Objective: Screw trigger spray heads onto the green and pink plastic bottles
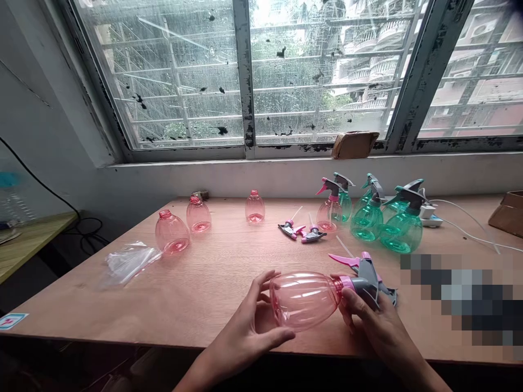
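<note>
**Left hand (247, 325) and right hand (373, 318) at a pink bottle (304, 301)**

Left: thumb and fingers spread around the base; firm contact cannot be told. Right: clasped at the neck end, by the pink collar (347, 282) of a grey spray head (363, 287). Judgement: cradle the base lightly, keep head and neck in line, turn the collar evenly lest threads cross. Bottle lies sideways between the 2 hands, over the near table (196, 305) edge. Beyond: 2 loose spray heads (314, 236); left of these, 3 headless bottles (255, 209).
</note>
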Motion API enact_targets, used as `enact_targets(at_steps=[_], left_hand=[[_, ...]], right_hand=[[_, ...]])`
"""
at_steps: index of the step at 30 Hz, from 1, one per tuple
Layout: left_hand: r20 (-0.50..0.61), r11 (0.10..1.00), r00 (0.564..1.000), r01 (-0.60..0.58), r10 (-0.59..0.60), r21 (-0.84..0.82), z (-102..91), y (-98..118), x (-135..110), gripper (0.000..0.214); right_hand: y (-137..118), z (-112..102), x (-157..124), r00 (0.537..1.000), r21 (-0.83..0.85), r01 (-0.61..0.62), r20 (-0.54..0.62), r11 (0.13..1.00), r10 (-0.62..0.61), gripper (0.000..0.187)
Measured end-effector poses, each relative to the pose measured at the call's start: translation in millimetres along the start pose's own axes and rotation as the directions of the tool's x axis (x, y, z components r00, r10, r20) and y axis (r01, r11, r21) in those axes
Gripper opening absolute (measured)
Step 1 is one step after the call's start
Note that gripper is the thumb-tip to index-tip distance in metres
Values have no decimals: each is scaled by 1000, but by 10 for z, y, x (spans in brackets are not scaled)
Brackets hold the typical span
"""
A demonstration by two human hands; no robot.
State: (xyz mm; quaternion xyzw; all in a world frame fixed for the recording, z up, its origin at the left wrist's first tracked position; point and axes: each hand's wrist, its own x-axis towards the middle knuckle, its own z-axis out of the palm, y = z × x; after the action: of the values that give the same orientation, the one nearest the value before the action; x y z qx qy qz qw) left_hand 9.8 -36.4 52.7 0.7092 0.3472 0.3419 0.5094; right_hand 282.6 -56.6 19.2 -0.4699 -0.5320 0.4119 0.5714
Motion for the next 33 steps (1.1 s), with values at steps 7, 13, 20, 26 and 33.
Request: enact_targets(at_steps=[7, 13, 20, 26, 33], left_hand=[[-1, 995, 1000, -9, 9, 98, -25, -51, 19, 106], [-37, 992, 994, 96, -99, -77, -52, -56, 35, 63], [10, 999, 999, 41, -41, 19, -46, -112, 17, 92], [6, 997, 1000, 18, -19, 76, -29, -101, 35, 101], [-13, 986, 999, -36, 39, 165, -31, -162, 52, 102]], right_hand=[[-28, 22, 11, 1000, -101, 12, 17, 995, -10, 47], [-15, 27, 15, 1000, -67, -22, -9, 998, 22, 45], [-21, 27, 12, 995, 10, -79, -67, 997, 79, 44], [-14, 29, 22, 998, -11, -53, -34, 999, 53, 47], [27, 54, 28, 991, 104, -133, -7, 986, 135, 42]])
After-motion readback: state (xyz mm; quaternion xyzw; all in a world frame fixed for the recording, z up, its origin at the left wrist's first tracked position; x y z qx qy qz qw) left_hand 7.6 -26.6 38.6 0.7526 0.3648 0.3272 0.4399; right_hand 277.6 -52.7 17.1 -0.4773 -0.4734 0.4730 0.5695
